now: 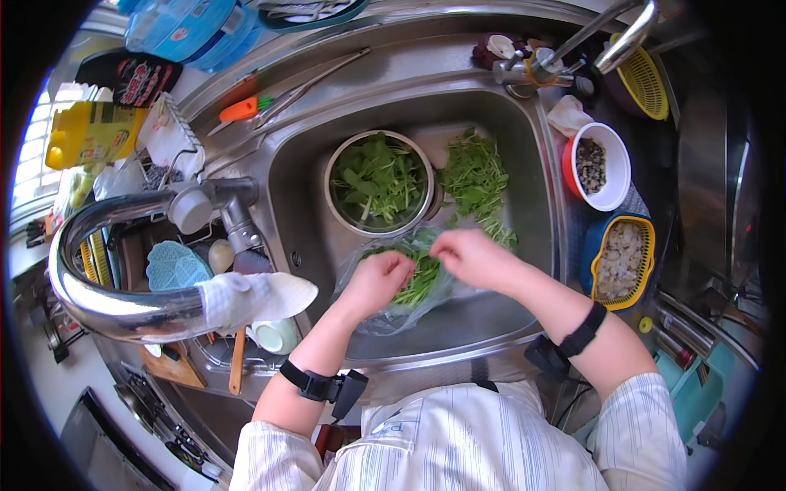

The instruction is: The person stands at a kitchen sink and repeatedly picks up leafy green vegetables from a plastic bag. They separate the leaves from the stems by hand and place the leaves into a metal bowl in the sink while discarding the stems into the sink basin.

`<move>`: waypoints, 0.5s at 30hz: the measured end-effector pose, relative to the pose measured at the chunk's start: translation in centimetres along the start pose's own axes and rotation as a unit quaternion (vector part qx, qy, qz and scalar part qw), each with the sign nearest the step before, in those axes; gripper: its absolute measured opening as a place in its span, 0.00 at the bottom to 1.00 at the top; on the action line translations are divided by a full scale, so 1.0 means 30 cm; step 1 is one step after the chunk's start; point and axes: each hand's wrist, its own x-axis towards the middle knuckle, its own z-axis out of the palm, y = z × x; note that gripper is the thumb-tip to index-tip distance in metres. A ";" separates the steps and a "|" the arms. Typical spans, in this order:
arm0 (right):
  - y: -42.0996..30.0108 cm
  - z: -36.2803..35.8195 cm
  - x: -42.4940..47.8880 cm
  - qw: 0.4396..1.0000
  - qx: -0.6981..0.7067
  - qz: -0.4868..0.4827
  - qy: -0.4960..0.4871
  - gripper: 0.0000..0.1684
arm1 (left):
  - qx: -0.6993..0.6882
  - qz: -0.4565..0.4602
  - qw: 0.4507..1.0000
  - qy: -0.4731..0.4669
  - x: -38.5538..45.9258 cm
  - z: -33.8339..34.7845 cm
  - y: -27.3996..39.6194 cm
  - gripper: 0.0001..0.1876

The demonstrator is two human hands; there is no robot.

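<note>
Both hands are over a clear plastic bag (393,322) of leafy greens (420,282) in the near part of the steel sink (509,313). My left hand (379,279) is at the bag's left side with its fingers curled. My right hand (470,258) is at the right side, thumb and fingertips drawn together. Whether a stem or the bag's edge is between the fingers of either hand cannot be made out. Behind the bag stands a round metal bowl (330,184) holding green leaves (381,178). A loose heap of greens (473,175) lies on the sink floor to its right.
A large curved faucet (123,313) with a cloth reaches in from the left, above a dish rack. On the right are a red-and-white bowl (620,166) and a yellow basket (595,279) of pale pieces. An orange-handled knife (239,110) lies behind the sink.
</note>
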 end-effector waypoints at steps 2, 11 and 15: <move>0.029 0.112 0.040 0.997 -0.028 -0.007 -0.071 0.11 | 0.136 0.007 0.990 0.025 -0.022 -0.010 -0.054 0.11; 0.015 0.430 0.144 0.974 -0.190 0.114 -0.039 0.28 | 0.286 0.084 0.943 0.145 -0.024 -0.023 -0.289 0.30; -0.014 0.495 0.150 0.960 -0.259 0.110 0.010 0.35 | 0.236 0.137 0.949 0.156 -0.015 -0.024 -0.320 0.31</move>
